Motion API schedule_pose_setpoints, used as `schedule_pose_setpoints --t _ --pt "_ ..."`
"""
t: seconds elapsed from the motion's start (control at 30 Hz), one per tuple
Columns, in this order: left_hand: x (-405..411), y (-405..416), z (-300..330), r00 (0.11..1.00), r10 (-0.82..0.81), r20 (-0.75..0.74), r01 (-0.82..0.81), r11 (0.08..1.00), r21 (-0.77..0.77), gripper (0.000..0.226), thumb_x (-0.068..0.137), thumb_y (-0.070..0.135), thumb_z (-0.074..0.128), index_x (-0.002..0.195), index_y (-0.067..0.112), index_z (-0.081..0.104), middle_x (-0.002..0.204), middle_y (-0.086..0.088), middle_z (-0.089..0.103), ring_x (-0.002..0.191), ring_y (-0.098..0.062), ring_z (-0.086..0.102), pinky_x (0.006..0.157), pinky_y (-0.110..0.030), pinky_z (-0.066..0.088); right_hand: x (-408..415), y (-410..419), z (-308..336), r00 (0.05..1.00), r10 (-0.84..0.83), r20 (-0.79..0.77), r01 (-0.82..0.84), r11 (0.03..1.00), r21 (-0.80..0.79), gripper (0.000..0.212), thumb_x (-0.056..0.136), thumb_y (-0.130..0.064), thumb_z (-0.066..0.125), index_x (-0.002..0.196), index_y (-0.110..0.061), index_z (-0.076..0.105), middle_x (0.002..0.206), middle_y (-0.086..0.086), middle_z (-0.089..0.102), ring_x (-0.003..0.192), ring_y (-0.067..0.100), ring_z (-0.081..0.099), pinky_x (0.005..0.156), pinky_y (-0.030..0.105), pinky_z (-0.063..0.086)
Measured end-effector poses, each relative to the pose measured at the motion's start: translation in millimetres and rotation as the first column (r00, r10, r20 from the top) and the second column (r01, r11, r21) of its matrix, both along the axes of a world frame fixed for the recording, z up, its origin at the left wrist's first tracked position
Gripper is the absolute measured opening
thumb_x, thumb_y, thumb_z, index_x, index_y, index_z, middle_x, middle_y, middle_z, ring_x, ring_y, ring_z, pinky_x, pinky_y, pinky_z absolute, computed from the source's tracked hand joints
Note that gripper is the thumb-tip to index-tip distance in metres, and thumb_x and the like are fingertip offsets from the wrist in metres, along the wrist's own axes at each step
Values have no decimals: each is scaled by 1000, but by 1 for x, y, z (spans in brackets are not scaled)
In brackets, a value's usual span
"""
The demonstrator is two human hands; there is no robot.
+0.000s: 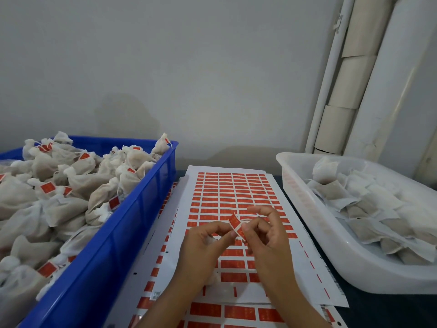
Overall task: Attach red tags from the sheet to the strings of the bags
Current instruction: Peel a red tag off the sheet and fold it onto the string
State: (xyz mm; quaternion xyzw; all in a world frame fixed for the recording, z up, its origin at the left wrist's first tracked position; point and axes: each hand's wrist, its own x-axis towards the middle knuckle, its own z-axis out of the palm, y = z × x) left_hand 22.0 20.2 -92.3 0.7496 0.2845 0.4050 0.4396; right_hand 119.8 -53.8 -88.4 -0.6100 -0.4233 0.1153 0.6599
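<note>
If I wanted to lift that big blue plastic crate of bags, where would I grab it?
Probably by the rim of the blue plastic crate, taken from both long sides with two hands. It is wide and heaped with white cloth bags, so a one-sided grip would likely tip it.

Head-worn camera looks forward and down, close over the sheet (pixel 236 192).

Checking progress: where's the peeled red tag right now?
Head view, centre: the red tag is pinched between left hand and right hand, above the tag sheet.
</note>
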Motion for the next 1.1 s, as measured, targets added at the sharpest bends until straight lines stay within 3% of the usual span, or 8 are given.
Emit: schedule_pose_setpoints --t 0.4,0.57,0.83,1.0,1.1 --pt "-2 -1 1 1000 -8 -23 9 1000 22 12 84 27 63 76 36 65 72 31 64 81 11 58 61 0 41 1 0 0 999 1 54 0 1000 -9 20 88 -20 59 102 -30 50 73 -15 61 74 4 60 71 17 51" --pt "-2 -2 2 999 -30 -18 30 999 20 12 84 28 63 75 36 65 74 31 65 82 11 59 69 -5 38 1 0 -1 998 4 58 -4 1000 -3 19 87 -20 59 100 -31 50 74 -14 62 76 5 61 72 16 52" --pt "-2 -4 2 999 -32 9 32 999 17 9 82 32 62 78 39 65 77 32 65 84 11 59 67 -5 39 1 1 -1 998 -11 63 11 1000 -9 19 86 -22 61 102 -28 52 69 -8 61 70 5 61 72 21 52" --pt "-2 -3 2 999 -11 40 12 999 -30 8 82 30 63 78 35 67 76 29 66 84 10 59 71 -9 39 2 0 0 997 -16 78 16 1000 6 18 84 -22 62 97 -29 52 68 -9 62 74 3 62 68 8 49" --pt "-3 -4 2 999 -3 49 6 999 -42 8 82 30 63 78 35 67 75 29 66 84 11 59 69 -6 38 1 -1 0 996 -16 86 16 1000 2 17 83 -26 62 97 -30 52 68 -11 62 74 3 63 69 10 51"
